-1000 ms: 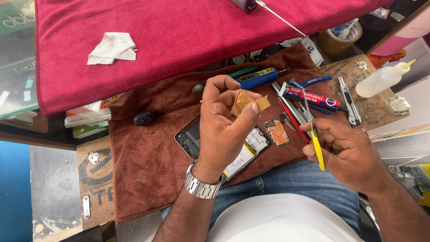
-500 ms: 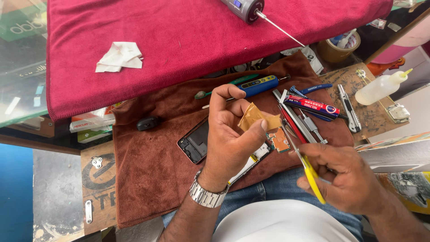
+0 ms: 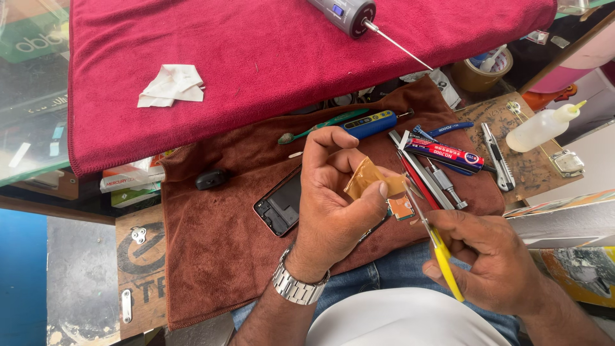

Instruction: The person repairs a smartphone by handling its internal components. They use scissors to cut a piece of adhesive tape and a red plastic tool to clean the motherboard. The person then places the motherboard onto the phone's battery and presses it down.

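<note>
Head view: left hand (image 3: 336, 205) pinches amber tape (image 3: 368, 179); right hand (image 3: 496, 259) seemingly grips yellow tweezers (image 3: 442, 253).

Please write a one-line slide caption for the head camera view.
Left hand pinches amber tape while right hand brings yellow-handled tweezers to it.

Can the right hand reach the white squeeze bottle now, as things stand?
Probably not freely: the right hand grips yellow-handled scissors at the amber tape. The white squeeze bottle stands unobstructed to its far right.

Brown towel (image 3: 218, 256) carries phone (image 3: 280, 206), tools — red cloth (image 3: 256, 57) above.
</note>
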